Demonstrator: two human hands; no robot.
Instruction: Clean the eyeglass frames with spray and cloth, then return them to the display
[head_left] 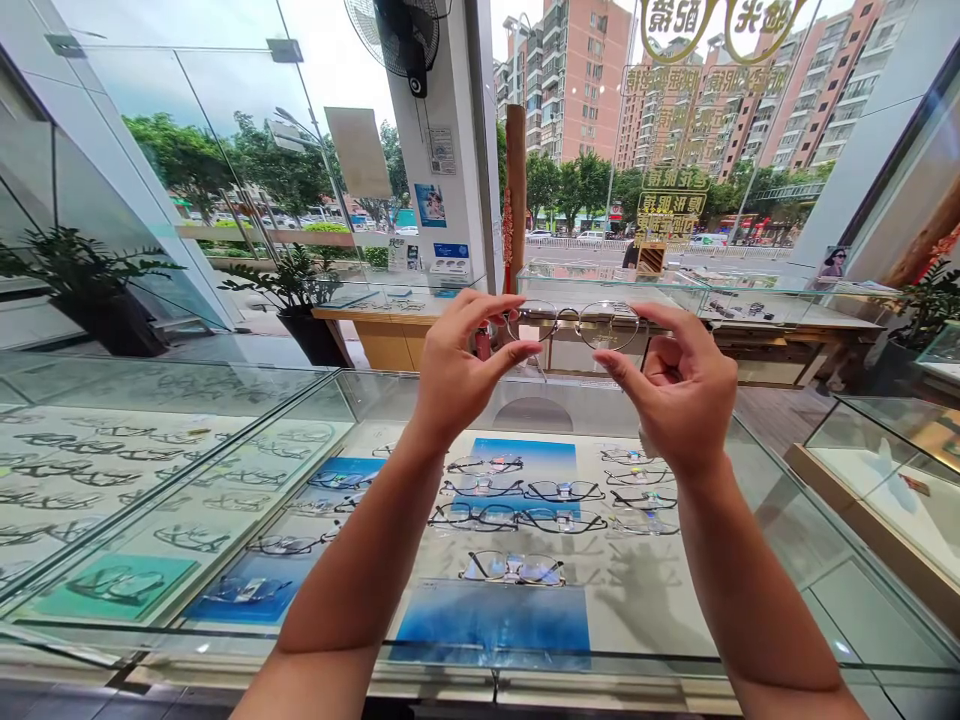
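A pair of thin-framed round eyeglasses (pixel 568 313) is held up level in front of me, above the glass display case. My left hand (pixel 469 345) pinches its left side between thumb and fingers. At the other end, the thumb and index finger of my right hand (pixel 679 375) close on the right rim, the remaining fingers curled in. Both arms reach forward over the case. The temples of the glasses are hard to make out against the background.
Below my arms, the glass display case (pixel 480 655) holds several rows of eyeglasses (pixel 514 568) on white and blue boards. Another case (pixel 900 480) stands at the right. Farther off are glass counters (pixel 615 290), a potted plant (pixel 296 290) and a white pillar (pixel 450 130) with a fan.
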